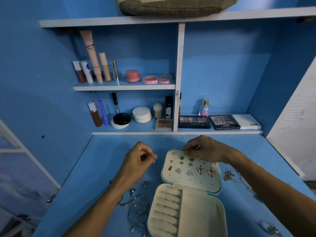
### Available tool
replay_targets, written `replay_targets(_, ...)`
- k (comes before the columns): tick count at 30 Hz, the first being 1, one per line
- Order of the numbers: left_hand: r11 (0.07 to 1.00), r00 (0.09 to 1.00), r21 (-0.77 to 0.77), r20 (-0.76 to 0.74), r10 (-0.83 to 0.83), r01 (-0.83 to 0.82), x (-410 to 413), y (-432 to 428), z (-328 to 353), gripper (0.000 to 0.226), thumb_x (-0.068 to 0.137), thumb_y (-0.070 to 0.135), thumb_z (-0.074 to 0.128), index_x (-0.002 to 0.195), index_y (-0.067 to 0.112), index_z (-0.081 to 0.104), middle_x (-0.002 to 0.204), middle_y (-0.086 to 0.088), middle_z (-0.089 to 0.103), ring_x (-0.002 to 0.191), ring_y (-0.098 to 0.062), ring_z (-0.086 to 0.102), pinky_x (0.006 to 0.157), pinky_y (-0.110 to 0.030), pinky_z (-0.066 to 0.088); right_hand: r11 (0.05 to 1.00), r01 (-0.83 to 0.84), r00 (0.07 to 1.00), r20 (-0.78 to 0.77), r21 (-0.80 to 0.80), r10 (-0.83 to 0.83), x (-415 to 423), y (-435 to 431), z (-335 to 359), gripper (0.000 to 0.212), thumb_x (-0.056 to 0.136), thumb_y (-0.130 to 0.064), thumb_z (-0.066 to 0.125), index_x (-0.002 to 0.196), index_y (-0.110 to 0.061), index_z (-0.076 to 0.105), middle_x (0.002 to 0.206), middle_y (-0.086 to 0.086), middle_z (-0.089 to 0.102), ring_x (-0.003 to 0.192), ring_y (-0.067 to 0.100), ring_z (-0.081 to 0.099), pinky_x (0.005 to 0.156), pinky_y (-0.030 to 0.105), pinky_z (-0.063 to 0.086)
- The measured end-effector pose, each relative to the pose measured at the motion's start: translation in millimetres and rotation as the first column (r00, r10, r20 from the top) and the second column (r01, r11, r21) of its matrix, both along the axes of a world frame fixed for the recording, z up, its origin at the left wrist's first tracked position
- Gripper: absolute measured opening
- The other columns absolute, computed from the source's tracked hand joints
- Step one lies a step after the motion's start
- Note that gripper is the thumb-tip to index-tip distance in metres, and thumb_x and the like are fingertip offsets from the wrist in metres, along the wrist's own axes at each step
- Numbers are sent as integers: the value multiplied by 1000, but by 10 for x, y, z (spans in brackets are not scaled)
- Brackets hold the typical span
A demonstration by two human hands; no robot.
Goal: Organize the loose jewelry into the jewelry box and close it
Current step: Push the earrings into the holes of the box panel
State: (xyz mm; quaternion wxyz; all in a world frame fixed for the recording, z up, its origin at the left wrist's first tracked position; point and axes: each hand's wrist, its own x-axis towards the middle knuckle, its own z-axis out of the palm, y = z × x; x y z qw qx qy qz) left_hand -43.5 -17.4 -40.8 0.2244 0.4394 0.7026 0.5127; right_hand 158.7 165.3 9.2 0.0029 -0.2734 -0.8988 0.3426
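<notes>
Jewelry box [188,211] lies open on the blue worktop [106,168], directly in front of you. The base, nearest you, has a column of padded ring rolls [168,207] on its left side and a plain compartment on its right. The lid panel [191,182] lies flat on the far side, joined to the base. It carries earrings in rows: two green studs [182,157], two triangular pieces, two butterfly earrings [201,170] and several smaller ones.

Your right hand [205,148] is at the far edge of the lid panel. Its fingers are curled, with the fingertips on the panel just beside the green studs. The hand grips a thin silver pin [198,147], which projects from between the fingers.

Your left hand [142,159] hovers over the worktop to the left of the lid panel, apart from the box. Its fingers are curled, and thumb and forefinger pinch a tiny dark piece [154,154], too small to identify.

Loose jewelry lies on the worktop:
- Silver bangles [138,207] lie left of the base, beside your left forearm.
- Tangled chains [228,175] lie right of the lid panel, near your right forearm.
- A blurred silver item [271,228] lies at the near right.

Shelves behind the worktop hold cosmetics, including eyeshadow palettes [224,122].
</notes>
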Motion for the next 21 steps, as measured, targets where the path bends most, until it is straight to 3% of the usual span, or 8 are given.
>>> replay_targets(3,997,991,27,117,-69,67,21,-28,50,13,93,1,66,95,13,69,87,-3,77,78,-13,71,75,-22,54,1000,7,1000,-4,1,-7,3,-5,-7,21,100,-29,59,115,-27,74,112,-12,71,97,5,65,86,22,52)
replay_targets(6,993,971,27,207,-117,114,55,-47,79,14,92,7,70,98,18,76,90,-6,77,78,-11,69,74,-21,55,1000,8,1000,-3,4,-8,10,-10,-4,22,100,-29,59,116,-26,73,113,-11,71,98,5,65,89,24,53)
replay_targets(10,981,920,5,347,-183,194,88,-66,120,23,88,5,72,108,16,75,103,-2,78,95,-7,71,85,-20,55,1000,8,1000,-5,-4,-8,19,-19,11,21,100,-28,60,116,-25,73,113,-12,70,100,5,65,89,23,53)
replay_targets(12,977,935,-9,292,-201,213,85,-86,140,25,90,5,70,111,19,74,105,2,78,96,-6,71,87,-19,54,1000,8,1000,-11,-2,-8,28,-20,16,20,99,-28,60,115,-26,73,112,-12,71,99,4,65,89,22,52)
replay_targets(17,985,984,-23,-26,-174,173,104,-122,165,22,94,14,69,112,25,75,106,8,73,103,-1,67,91,-14,50,1000,7,1000,-9,5,-7,20,-15,11,20,100,-26,60,115,-25,73,112,-10,70,100,6,65,93,27,53)
replay_targets(21,977,976,23,42,-214,213,195,-127,243,22,93,11,70,108,27,75,102,9,77,98,-6,72,86,-17,54,1000,14,1000,-9,-6,-14,16,-17,7,20,100,-26,60,114,-25,73,112,-10,71,100,6,65,93,29,54)
